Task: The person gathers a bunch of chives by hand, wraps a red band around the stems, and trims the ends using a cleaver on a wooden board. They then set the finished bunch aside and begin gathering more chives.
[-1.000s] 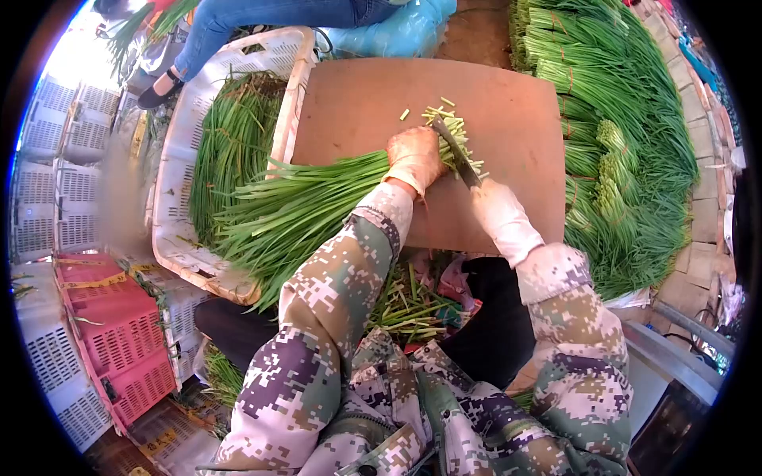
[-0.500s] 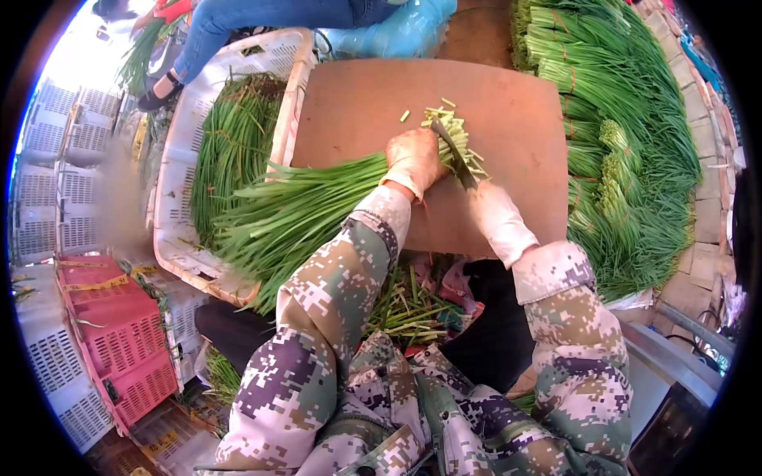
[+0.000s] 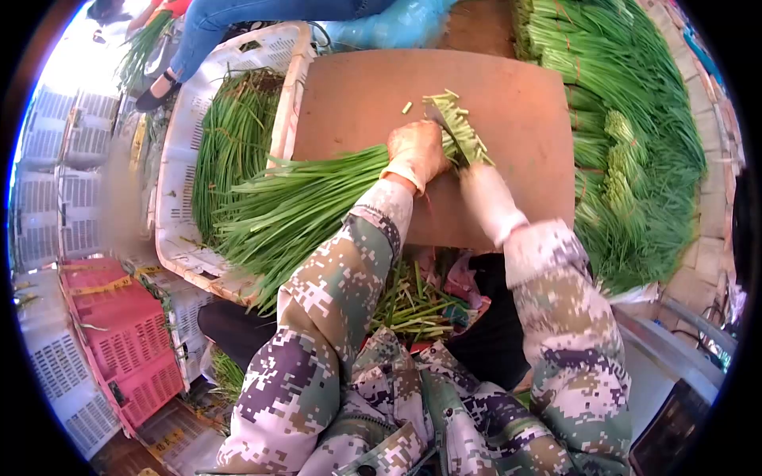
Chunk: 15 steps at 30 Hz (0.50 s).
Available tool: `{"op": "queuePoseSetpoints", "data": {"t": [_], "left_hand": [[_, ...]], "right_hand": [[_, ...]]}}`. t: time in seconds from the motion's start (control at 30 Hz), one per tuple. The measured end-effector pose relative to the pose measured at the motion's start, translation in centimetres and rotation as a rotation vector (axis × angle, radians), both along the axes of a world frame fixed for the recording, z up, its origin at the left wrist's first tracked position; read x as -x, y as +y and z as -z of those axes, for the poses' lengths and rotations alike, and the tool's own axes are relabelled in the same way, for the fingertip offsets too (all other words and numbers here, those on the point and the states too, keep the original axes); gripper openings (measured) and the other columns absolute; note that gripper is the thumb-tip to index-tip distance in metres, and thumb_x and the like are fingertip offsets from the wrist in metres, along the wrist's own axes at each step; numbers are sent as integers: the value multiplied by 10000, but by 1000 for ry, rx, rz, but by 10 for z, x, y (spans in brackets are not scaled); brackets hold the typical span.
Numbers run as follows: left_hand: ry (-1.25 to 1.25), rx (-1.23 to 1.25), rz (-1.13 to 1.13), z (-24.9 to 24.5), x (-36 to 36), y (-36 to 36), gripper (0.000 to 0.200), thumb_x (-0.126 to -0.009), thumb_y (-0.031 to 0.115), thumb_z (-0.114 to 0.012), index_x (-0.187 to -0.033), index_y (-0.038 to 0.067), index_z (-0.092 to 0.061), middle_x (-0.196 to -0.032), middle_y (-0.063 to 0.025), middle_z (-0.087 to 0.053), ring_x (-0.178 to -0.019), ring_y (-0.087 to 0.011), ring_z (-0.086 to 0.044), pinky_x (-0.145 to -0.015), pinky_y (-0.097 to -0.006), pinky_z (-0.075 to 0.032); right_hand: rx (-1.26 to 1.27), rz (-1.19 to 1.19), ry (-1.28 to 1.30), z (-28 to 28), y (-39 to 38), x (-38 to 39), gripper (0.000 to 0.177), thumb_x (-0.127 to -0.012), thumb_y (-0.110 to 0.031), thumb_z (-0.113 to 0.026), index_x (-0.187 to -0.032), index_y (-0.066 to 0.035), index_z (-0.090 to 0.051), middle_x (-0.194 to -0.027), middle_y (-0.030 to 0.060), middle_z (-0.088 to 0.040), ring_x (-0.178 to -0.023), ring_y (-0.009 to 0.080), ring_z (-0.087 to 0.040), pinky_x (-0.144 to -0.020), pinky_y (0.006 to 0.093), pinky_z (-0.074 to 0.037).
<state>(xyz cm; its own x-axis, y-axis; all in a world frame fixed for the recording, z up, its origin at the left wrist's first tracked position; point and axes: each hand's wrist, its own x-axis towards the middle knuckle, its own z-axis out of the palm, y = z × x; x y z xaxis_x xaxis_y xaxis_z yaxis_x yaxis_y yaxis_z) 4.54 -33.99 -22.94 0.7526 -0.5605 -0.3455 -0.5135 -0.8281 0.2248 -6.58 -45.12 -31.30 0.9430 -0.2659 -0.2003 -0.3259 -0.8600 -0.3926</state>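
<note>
My left hand (image 3: 418,151), in a pale glove, is wrapped round a bunch of garlic chives (image 3: 305,190) on the brown board (image 3: 349,95). The green leaves fan out to the left over the crate's edge. In my gloved right hand (image 3: 486,198) is a knife (image 3: 451,136), its dark blade slanting up and left across the stem end, close beside my left hand. Short pale cut stem pieces (image 3: 468,131) lie against the blade's right side. One loose piece (image 3: 407,107) lies further off on the board. My fingers hide the knife's handle.
A white plastic crate (image 3: 171,186) with more chives stands left of the board. Tied chive bundles (image 3: 627,103) are piled on the right. Trimmings (image 3: 413,305) lie between my legs. Stacked crates, one pink (image 3: 131,341), stand left; another person's leg (image 3: 210,36) is behind.
My right hand and the knife have shifted slightly down and left, nearer my left hand. The cut pieces have spread along the blade. My left hand keeps its hold on the bunch.
</note>
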Motion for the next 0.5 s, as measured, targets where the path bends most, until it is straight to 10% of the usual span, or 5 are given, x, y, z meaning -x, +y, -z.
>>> {"op": "queuePoseSetpoints", "data": {"t": [0.37,0.5], "left_hand": [[23,-34,26,6,0,5,495,-661,424,-784,-992,67,-701,-1020,-121,-697,-952,-265,-678,-796,-382,-546],[61,24,-29,6,3,11,425,-695,345,-743,-985,38,-696,-1014,-164,-689,-956,-293,-671,-804,-396,-543]], "right_hand": [[-113,141,109,-46,16,10,241,-840,-187,-542,-906,3,-676,-930,256,-655,-926,406,-630,-786,482,-504],[-363,195,-234,-52,21,-6,279,-867,-223,-500,-884,9,-656,-904,278,-643,-901,431,-619,-785,492,-500]]}}
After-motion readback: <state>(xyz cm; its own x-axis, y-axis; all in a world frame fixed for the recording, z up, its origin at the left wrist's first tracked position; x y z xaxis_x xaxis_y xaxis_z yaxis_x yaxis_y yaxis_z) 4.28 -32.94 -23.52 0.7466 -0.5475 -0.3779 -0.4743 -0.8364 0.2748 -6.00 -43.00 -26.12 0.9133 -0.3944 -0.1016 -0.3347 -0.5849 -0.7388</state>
